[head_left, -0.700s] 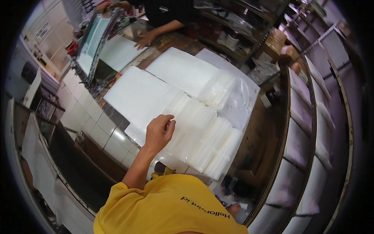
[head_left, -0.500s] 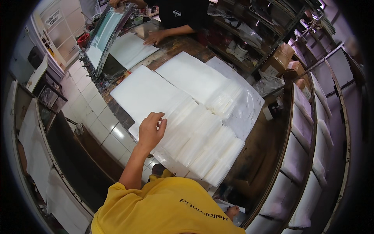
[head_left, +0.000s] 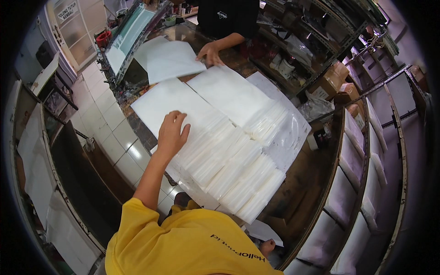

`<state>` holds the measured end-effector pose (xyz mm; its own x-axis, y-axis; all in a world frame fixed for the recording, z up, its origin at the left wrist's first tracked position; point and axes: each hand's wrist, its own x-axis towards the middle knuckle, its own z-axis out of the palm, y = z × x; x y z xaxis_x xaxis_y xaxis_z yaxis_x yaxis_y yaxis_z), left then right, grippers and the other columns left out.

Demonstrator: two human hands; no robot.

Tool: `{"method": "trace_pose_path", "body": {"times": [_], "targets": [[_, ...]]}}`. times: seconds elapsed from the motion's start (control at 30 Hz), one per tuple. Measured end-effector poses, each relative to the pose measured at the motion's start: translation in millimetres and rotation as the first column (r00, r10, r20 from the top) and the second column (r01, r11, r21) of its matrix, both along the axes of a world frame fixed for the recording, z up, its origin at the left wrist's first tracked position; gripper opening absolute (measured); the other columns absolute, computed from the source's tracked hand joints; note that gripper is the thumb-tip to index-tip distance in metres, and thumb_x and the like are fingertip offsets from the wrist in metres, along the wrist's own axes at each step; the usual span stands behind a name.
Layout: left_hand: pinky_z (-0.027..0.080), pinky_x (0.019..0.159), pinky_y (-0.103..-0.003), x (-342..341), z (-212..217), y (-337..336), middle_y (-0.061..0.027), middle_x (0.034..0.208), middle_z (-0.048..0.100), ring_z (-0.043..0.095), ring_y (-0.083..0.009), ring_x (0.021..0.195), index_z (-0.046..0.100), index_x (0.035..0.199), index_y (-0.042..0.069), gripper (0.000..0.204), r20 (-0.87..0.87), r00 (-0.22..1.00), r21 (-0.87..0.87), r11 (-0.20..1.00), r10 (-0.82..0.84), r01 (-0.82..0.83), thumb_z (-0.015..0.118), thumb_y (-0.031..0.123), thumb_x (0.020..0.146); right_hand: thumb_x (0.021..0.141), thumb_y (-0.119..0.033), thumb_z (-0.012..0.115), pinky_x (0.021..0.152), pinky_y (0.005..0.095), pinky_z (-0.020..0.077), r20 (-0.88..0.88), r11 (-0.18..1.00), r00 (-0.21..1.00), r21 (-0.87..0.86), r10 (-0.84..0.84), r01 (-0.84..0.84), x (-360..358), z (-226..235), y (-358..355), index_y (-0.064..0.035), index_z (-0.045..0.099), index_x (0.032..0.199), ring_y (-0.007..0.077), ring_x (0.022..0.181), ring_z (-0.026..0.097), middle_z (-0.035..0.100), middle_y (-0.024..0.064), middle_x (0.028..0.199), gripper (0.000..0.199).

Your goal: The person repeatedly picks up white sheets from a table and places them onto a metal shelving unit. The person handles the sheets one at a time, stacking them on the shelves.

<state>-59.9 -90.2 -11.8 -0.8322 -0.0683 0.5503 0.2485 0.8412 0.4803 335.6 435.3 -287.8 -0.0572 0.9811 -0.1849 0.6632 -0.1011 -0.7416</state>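
Observation:
My left hand (head_left: 173, 133) hovers over the left side of overlapping white plastic sheets (head_left: 178, 98), its thumb apart from the fingers and nothing in it. The sheets lie fanned in rows, with many narrow, glossy edges (head_left: 229, 169) toward me. A second row (head_left: 233, 94) lies to the right. Low at my right side, my right hand (head_left: 267, 247) is partly hidden by my yellow shirt; it appears closed on a loose white sheet (head_left: 263, 231). Across the table, a co-worker's hand (head_left: 211, 52) touches a white sheet (head_left: 176, 59) near the far end of the rows.
A framed printing screen (head_left: 133, 34) stands tilted at the far left of the worn table. Racks of white sheets (head_left: 341, 197) rise on my right; another rack (head_left: 39, 169) stands on the left. Cardboard boxes (head_left: 334, 80) sit at the far right.
The co-worker's hand and a white sheet have come closer to the rows, uncovering another sheet by the screen. My left hand has moved slightly up and left. More of the loose sheet by my right hand shows.

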Motion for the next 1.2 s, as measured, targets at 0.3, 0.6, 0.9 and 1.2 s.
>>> {"method": "trace_pose_path", "body": {"times": [0.3,0.6,0.9,1.2], "targets": [[0.048,0.094,-0.044,-83,-70,-34,-0.0164,0.125,0.058,0.055,-0.033,0.117,0.06,0.123,0.005,0.043,0.168,0.985,-0.356,0.934,0.041,0.022,0.068,0.012,0.081,0.089,-0.009,0.06,0.083,0.039,0.0515,0.063,0.999,0.997,-0.018,-0.035,0.036,10,20,-18,-0.0007,0.067,0.104,0.0267,0.092,0.063,0.069,0.0147,0.101,0.018],[0.052,0.084,-0.045,-117,-85,-41,-0.0147,0.099,0.064,0.062,-0.0323,0.097,0.063,0.098,0.002,0.016,0.306,0.951,-0.484,0.868,0.055,0.106,0.057,0.01,0.086,0.092,-0.007,0.059,0.078,0.0368,0.0522,0.066,0.982,0.982,0.064,0.175,-0.179,71,-17,-12,-0.0011,0.064,0.108,0.0257,0.085,0.063,0.066,0.0138,0.103,0.017],[0.05,0.09,-0.047,-183,-135,-88,-0.0231,0.108,0.067,0.063,-0.0404,0.103,0.06,0.113,-0.004,0.028,0.391,0.914,-0.497,0.861,0.112,0.107,0.055,0.017,0.095,0.089,-0.003,0.061,0.087,0.0344,0.053,-0.026,0.949,0.952,-0.069,0.306,-0.307,-1,50,-44,-0.0053,0.067,0.113,0.0235,0.097,0.069,0.071,0.0133,0.106,0.025],[0.05,0.085,-0.044,-70,32,117,-0.0251,0.117,0.064,0.063,-0.0402,0.101,0.054,0.129,-0.004,0.034,-0.033,0.909,-0.356,0.855,-0.415,0.377,0.041,0.015,0.104,0.093,-0.009,0.059,0.077,0.0356,0.0505,-0.021,0.862,0.862,-0.022,0.506,-0.507,49,173,7,-0.0056,0.054,0.105,0.0213,0.087,0.065,0.063,0.0101,0.091,0.013]]}}
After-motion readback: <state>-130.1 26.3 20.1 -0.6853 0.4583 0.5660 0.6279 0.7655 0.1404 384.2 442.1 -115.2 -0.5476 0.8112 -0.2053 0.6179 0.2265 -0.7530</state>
